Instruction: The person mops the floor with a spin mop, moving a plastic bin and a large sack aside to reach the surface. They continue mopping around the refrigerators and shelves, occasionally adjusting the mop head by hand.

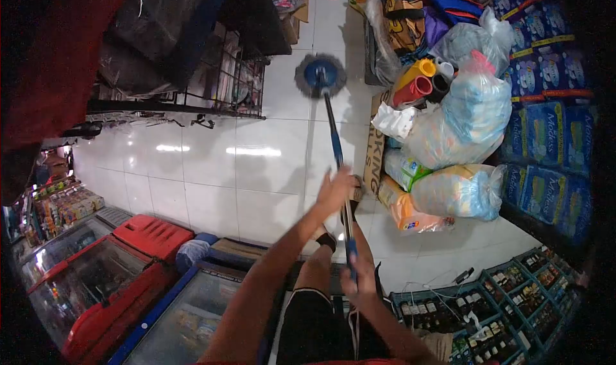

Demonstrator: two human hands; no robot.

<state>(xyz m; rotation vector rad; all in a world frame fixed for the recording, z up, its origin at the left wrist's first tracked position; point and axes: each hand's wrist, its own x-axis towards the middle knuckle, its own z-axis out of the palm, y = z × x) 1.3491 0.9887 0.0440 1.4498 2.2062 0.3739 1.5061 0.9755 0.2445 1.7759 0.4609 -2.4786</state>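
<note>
A round mop head [321, 75], blue in the centre with a grey fringe, lies on the white tiled floor [269, 185]. Its long pole [335, 140], blue and metallic, runs back toward my body. Around the middle of the pole my left hand [335, 193] is closed, slightly blurred. Lower down, near the blue end of the pole, my right hand [360, 278] grips it. My feet and legs show beside and below the pole.
Filled plastic bags [459, 188] and a cardboard box [373, 150] stand at the right, before stacked blue packages [545, 134]. Bottle crates [494, 313] are lower right. Red [109, 288] and blue-edged freezers [186, 307] fill the lower left. A wire rack [237, 86] juts in above.
</note>
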